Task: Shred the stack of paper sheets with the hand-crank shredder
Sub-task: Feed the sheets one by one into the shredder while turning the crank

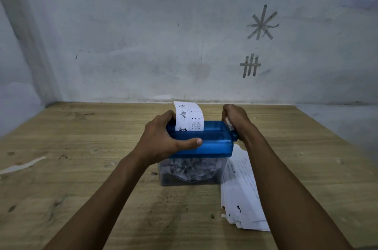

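Observation:
A blue hand-crank shredder [216, 143] sits on a clear bin [163, 170] packed with paper shreds in the middle of the wooden table. A printed sheet [189, 117] stands upright in its top slot, curling back. My left hand [163, 137] grips the shredder's left end, thumb stretched across the front. My right hand [235, 121] is curled round the crank handle [229, 124] on the right side; most of the crank is hidden by the fingers. A stack of paper sheets [241, 194] lies flat to the right of the bin, partly under my right forearm.
The wooden table [102, 168] meets a grey wall just behind the shredder. A torn white paper scrap [22, 166] lies at the table's left edge. Tape marks [261, 22] are stuck on the wall at upper right.

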`<control>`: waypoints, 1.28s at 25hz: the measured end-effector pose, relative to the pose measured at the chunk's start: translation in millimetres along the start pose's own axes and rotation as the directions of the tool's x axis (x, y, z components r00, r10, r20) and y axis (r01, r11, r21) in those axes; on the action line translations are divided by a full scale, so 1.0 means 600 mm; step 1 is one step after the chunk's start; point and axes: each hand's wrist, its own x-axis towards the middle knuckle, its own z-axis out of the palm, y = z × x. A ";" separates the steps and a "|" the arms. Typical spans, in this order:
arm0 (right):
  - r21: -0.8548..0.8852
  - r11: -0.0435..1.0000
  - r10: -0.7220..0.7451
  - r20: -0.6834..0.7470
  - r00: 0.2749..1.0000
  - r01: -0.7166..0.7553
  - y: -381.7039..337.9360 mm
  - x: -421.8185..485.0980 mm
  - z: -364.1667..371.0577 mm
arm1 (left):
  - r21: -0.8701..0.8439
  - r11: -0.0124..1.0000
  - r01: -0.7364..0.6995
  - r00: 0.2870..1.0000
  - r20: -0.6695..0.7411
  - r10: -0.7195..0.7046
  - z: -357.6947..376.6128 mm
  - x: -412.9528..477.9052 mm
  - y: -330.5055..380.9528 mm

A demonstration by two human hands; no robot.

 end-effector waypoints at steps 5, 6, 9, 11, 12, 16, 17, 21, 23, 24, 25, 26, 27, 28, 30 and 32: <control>0.238 0.961 0.115 0.109 0.987 -0.139 0.115 -0.017 0.017 | 0.004 1.000 -0.027 1.000 -0.002 0.027 0.003 0.000 0.009; 0.226 0.970 0.092 0.005 0.996 -0.091 0.127 -0.023 0.016 | 0.007 1.000 -0.024 1.000 -0.016 0.024 0.004 0.000 0.011; 0.022 0.986 -0.155 -0.235 0.960 0.164 0.148 -0.079 0.012 | 0.036 0.999 -0.011 0.999 -0.051 0.012 0.009 0.000 0.016; -0.034 0.956 -0.288 -0.273 0.918 0.290 0.147 -0.139 0.008 | 0.045 0.999 -0.014 0.998 -0.056 0.016 0.013 0.001 0.017; -0.076 0.932 -0.361 -0.284 0.888 0.354 0.141 -0.164 0.002 | 0.049 0.999 -0.016 0.999 -0.051 0.018 0.014 0.002 0.016; -0.190 0.843 -0.536 -0.365 0.761 0.502 0.069 -0.202 -0.023 | 0.058 0.998 -0.016 1.000 -0.019 0.017 0.005 0.003 0.005; -0.194 0.857 -0.514 -0.407 0.756 0.478 0.043 -0.194 -0.026 | 0.046 0.999 -0.021 1.000 -0.001 0.021 0.001 0.003 0.003; -0.230 0.924 -0.373 -0.357 0.856 0.306 -0.040 -0.110 -0.036 | -0.012 0.999 -0.044 0.997 0.068 0.045 -0.007 0.006 0.005; -0.264 0.934 -0.310 -0.270 0.912 0.240 -0.058 -0.059 -0.036 | -0.022 0.999 -0.040 0.996 0.084 0.042 -0.006 0.008 0.004; -0.271 0.939 -0.278 -0.235 0.931 0.212 -0.058 -0.035 -0.031 | -0.027 0.999 -0.042 0.995 0.087 0.044 -0.006 0.009 0.004; -0.262 0.947 -0.244 -0.201 0.949 0.188 -0.053 -0.016 -0.025 | -0.028 0.998 -0.050 0.995 0.087 0.052 -0.005 0.009 0.003; -0.228 0.961 -0.199 -0.170 0.965 0.158 -0.037 0.004 -0.016 | -0.030 0.998 -0.058 0.994 0.086 0.061 -0.005 0.009 0.004; -0.165 0.979 -0.146 -0.136 0.980 0.123 -0.018 0.016 -0.008 | -0.030 0.997 -0.069 0.994 0.082 0.071 -0.004 0.009 0.005; -0.092 0.993 -0.076 -0.078 0.994 0.069 0.007 0.027 0.001 | -0.027 0.997 -0.077 0.994 0.072 0.079 -0.002 0.009 0.006; 0.030 0.997 0.062 0.075 0.995 -0.064 0.057 0.023 0.013 | -0.007 0.997 -0.079 0.996 0.042 0.080 0.001 0.010 0.003; 0.127 0.987 0.087 0.102 0.991 -0.100 0.097 -0.005 0.017 | 0.036 0.998 -0.052 0.999 -0.005 0.052 0.006 0.010 0.000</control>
